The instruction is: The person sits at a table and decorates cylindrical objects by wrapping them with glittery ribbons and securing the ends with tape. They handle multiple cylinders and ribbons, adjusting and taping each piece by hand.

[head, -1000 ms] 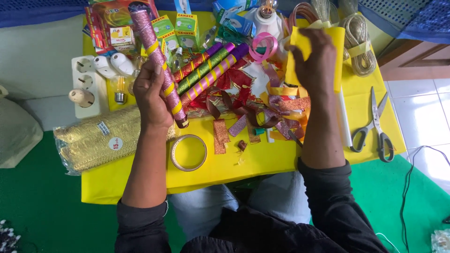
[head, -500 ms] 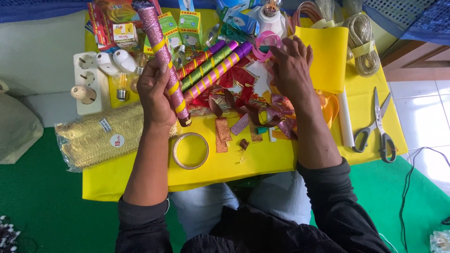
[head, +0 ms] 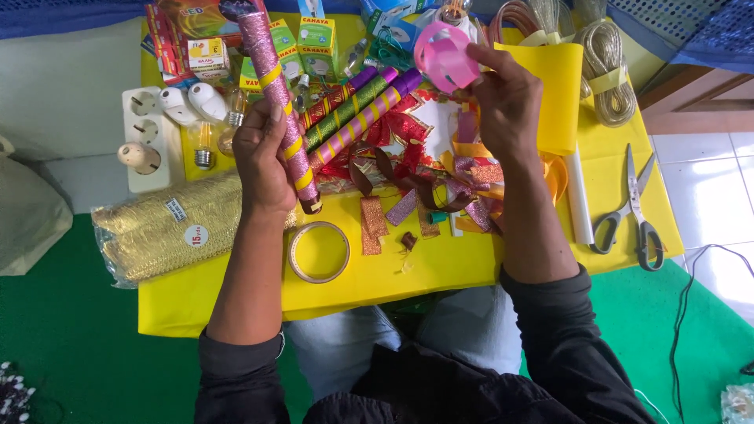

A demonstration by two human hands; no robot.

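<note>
My left hand grips a long pink glitter tube with yellow bands, held upright over the yellow table. My right hand holds a pink ribbon roll lifted above the pile of craft scraps. Three more banded glitter tubes in red, green and purple lie between my hands. Below them sit scraps of glitter ribbon and a clear tape ring.
A gold mesh packet lies at the left, beside a white socket strip and bulbs. Scissors rest at the right. Yellow folded paper, cord coils and small boxes line the back.
My right hand left the scrap pile, picked up the pink ribbon roll and raised it. The left hand kept the pink tube, tilting it slightly.
</note>
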